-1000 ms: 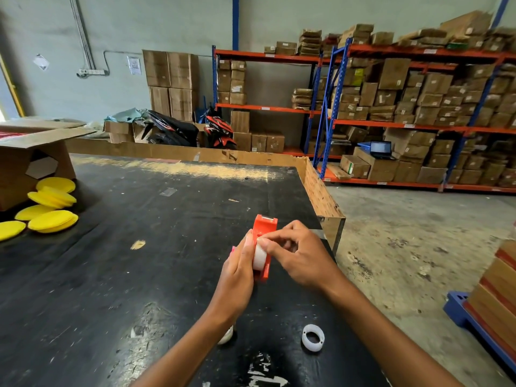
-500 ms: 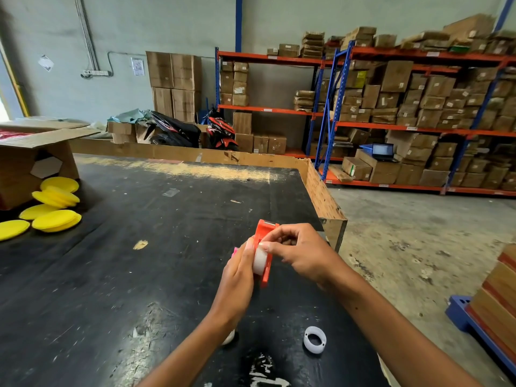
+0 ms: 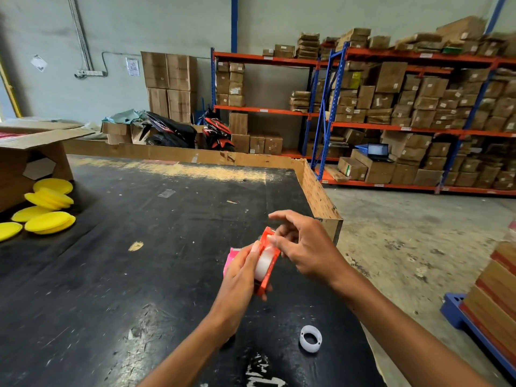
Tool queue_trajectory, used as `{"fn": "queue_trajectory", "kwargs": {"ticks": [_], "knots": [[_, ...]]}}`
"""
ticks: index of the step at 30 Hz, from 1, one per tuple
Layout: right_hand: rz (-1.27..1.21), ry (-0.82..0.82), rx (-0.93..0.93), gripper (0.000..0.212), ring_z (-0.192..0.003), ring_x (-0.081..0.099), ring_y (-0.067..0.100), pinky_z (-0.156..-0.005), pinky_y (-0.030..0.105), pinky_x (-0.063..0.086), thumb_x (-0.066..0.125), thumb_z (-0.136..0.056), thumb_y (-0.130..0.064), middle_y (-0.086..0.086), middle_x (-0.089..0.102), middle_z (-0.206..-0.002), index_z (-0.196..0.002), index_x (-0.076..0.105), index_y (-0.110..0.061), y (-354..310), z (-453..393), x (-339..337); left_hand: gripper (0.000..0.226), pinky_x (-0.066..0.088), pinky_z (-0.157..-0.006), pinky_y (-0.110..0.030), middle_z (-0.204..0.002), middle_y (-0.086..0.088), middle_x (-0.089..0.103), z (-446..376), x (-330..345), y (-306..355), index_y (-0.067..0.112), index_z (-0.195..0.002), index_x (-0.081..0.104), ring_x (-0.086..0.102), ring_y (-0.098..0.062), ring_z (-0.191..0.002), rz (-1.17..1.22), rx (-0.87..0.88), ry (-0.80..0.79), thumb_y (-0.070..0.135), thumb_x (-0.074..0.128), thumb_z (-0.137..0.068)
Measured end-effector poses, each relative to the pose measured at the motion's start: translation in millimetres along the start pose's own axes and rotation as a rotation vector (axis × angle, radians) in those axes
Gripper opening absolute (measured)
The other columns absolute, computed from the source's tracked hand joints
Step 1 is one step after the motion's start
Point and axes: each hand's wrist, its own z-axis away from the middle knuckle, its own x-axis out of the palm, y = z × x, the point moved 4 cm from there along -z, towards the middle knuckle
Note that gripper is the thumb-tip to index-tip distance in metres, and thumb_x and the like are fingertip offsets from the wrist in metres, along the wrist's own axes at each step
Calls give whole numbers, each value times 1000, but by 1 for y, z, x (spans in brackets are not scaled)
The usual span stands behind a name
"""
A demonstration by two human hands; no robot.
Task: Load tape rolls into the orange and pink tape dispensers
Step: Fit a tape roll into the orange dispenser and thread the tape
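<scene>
**On the black worktable, near its right edge: orange dispenser in hand**

Over the near right part of the table (image 3: 117,275), both hands are meeting above the scuffed black top. Left hand (image 3: 240,277) is closing around the orange tape dispenser (image 3: 266,270), gripping it from the left and holding it tilted, clear of the surface. A white tape roll (image 3: 262,263) is sitting inside the dispenser body. Right hand (image 3: 304,247) is working at the dispenser's upper end: thumb and one finger are pinching together there, the remaining fingers are spreading loose above. Whether a tape end is caught in that pinch cannot be told.

Pink tape dispenser (image 3: 231,261) is showing just behind the left hand; only a sliver is visible, so whether it is resting on the table or being held cannot be told. A loose white ring (image 3: 310,338) is lying flat on the table, near the right forearm and close to the right edge.

Surface: worn, scratched, pale abrasion along the far side. A cardboard lip (image 3: 315,191) is running along the far and right edges. Yellow pads (image 3: 47,210) are lying at the far left, beside an open cardboard box (image 3: 30,157). The middle of the table is lying open between the pads and the hands.

Room: bare concrete floor (image 3: 405,247) to the right; shelving racks (image 3: 418,113) full of cartons are standing against the back wall.
</scene>
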Motion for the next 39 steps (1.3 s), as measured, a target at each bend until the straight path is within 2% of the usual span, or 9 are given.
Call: {"fn": "queue_trajectory", "kwargs": {"ticks": [4, 11, 17, 19, 24, 27, 32, 36, 39], "knots": [[59, 67, -81, 28, -79, 59, 4, -65, 11, 50, 65, -89, -15, -12, 60, -77, -116, 63, -16, -1, -3, -10, 46, 46, -52, -31, -72, -17, 58, 2, 3, 0, 15, -100, 60, 58, -19, -57, -7, -15, -22, 57, 45, -88], [7, 153, -20, 20, -72, 56, -8, -62, 8, 47, 67, -87, -12, -11, 61, -76, -106, 67, -17, 13, -7, -19, 42, 47, -52, -30, -69, -20, 56, 5, 4, -2, 12, -100, 57, 56, -17, -53, -24, -17, -53, 49, 39, -94], [-312, 149, 217, 17, -58, 61, -3, -52, 9, 47, 69, -84, -7, 1, 65, -73, -100, 67, -14, 26, -7, -18, 36, 47, -51, -31, -67, -16, 54, 7, 5, -1, 17, -97, 58, 56, -19, -56, -35, -1, -53, 48, 41, -94], [-389, 95, 304, 12, -52, 56, 4, -48, 16, 45, 70, -84, -8, 4, 65, -71, -94, 69, -14, 31, -5, -15, 34, 47, -50, -31, -67, -15, 54, 7, 5, -1, 16, -100, 58, 56, -19, -56, -34, 3, -56, 45, 40, -95], [-595, -55, 530, 11, -61, 57, 10, -52, 19, 45, 68, -85, -8, 4, 69, -72, -79, 73, -15, 42, -4, -8, 40, 45, -49, -31, -64, -14, 55, 5, 5, -4, 13, -110, 60, 55, -18, -54, -41, 18, -51, 45, 40, -95], [-598, -102, 527, 21, -64, 57, 11, -54, 20, 46, 63, -89, -8, 2, 70, -68, -76, 77, -17, 46, -2, -6, 38, 46, -51, -32, -63, -14, 57, 6, 5, -5, 16, -113, 59, 56, -19, -55, -46, 7, -52, 43, 38, -96], [-613, -65, 507, 34, -59, 57, 9, -56, 23, 43, 48, -94, -10, -3, 70, -58, -77, 77, -13, 48, 0, -3, 39, 46, -49, -32, -61, -13, 56, 4, 2, -7, 9, -103, 58, 56, -20, -53, -20, -48, -9, 42, 38, -98], [-542, -56, 449, 24, -64, 58, 7, -60, 22, 44, 62, -89, -27, -7, 70, -63, -83, 77, -9, 49, 3, 2, 39, 46, -48, -31, -56, -10, 57, 4, -1, -8, 8, -102, 57, 55, -19, -52, -12, -53, 3, 41, 38, -99], [-601, -8, 472, 26, -67, 59, 8, -62, 24, 43, 66, -86, -25, -2, 70, -68, -89, 74, 0, 54, 4, 6, 38, 45, -47, -30, -57, -10, 56, 4, 0, -6, 9, -104, 58, 55, -18, -51, -16, -31, -9, 40, 38, -99]]}}
